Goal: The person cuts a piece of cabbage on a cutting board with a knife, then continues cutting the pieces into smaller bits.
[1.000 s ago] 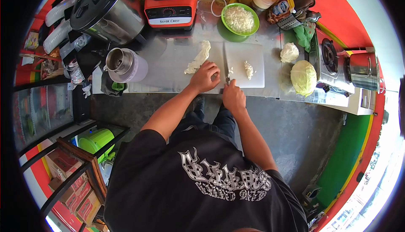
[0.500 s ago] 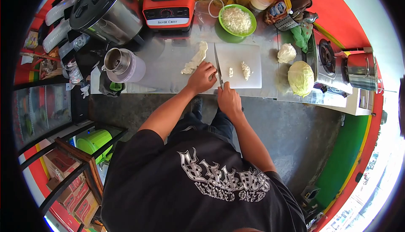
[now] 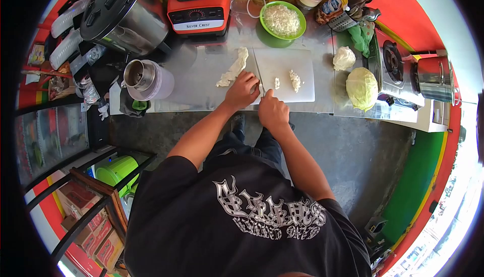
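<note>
My right hand point(image 3: 274, 111) is closed round the handle of a knife, at the front edge of a white cutting board point(image 3: 302, 93). The thin knife blade point(image 3: 259, 75) points away from me over the board's left part. Just left of the blade is my left hand point(image 3: 242, 91), its fingers curled and pressed together; whatever they pinch is hidden. Beyond that hand, a ragged pale strip point(image 3: 236, 68), like cabbage leaf, lies on the metal counter. Two small heaps of chopped pale bits point(image 3: 295, 81) sit on the board, right of the knife.
Behind the board stands a green bowl point(image 3: 301, 29) of shredded pale food. A cabbage point(image 3: 361, 89) and a smaller pale chunk point(image 3: 344, 58) lie right, near a gas stove point(image 3: 394, 70). A red blender point(image 3: 197, 12), a steel pot point(image 3: 133, 25) and a lidless container point(image 3: 160, 81) stand left.
My right hand has moved slightly forward with the knife, closer to the board. My left hand stays in nearly the same place beside the blade. The view has shifted a little.
</note>
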`<state>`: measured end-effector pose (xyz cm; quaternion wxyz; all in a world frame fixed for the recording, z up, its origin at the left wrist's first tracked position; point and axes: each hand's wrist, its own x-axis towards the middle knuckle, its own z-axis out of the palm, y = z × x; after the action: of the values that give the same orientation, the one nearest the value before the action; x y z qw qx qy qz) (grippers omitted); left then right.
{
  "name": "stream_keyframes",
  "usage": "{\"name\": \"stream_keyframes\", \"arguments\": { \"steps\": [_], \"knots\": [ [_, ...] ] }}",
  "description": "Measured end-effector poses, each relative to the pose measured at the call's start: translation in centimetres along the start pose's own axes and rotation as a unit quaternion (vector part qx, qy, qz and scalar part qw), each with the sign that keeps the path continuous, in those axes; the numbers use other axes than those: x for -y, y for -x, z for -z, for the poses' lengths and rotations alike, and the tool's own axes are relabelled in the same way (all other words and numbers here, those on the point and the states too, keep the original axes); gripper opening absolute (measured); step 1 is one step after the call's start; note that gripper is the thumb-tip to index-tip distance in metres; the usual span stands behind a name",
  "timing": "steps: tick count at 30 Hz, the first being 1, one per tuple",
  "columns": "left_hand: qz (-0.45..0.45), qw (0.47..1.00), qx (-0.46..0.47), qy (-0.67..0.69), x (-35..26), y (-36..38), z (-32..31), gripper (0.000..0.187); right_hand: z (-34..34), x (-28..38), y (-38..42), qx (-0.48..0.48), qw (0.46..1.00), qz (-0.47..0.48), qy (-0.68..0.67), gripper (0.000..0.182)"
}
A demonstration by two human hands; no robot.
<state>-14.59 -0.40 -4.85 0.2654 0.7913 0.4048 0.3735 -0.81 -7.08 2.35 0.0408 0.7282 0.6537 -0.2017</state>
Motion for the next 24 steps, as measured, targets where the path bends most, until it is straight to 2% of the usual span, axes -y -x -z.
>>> {"name": "stream_keyframes", "arguments": {
  "steps": [7, 9, 12, 16, 18, 21, 24],
  "knots": [
    [-0.003, 1.0, -0.015, 0.023, -0.2, -0.1, 0.2, 0.012, -1.5, 0.4, 0.4, 0.016, 0.999, -0.033, 0.005, 0.026],
    [-0.006, 1.0, -0.016, 0.023, -0.2, 0.0, 0.3, 0.011, -1.5, 0.5, -0.1, -0.015, 0.999, -0.015, 0.026, 0.021],
    [-0.009, 1.0, -0.011, 0.019, -0.1, 0.1, 0.2, 0.01, -0.6, 0.2, -0.9, -0.001, 1.0, -0.001, 0.007, 0.027],
    [-0.003, 1.0, -0.005, 0.013, 0.0, 0.0, 0.2, 0.011, -0.5, 0.4, 0.4, 0.003, 1.0, -0.004, 0.009, 0.027],
    [-0.005, 1.0, -0.017, 0.008, -0.3, -0.2, 0.1, 0.01, -1.6, 0.4, 0.5, -0.03, 0.999, 0.001, 0.045, 0.021],
    [-0.004, 0.999, -0.032, 0.0, -0.4, -0.1, 0.1, 0.011, -1.2, 0.4, -0.4, 0.012, 1.0, -0.012, 0.013, 0.027],
    [-0.005, 0.999, -0.037, -0.009, -0.2, 0.1, -0.4, 0.012, -0.3, 0.0, -1.3, 0.013, 1.0, 0.008, 0.022, 0.027]
  ]
}}
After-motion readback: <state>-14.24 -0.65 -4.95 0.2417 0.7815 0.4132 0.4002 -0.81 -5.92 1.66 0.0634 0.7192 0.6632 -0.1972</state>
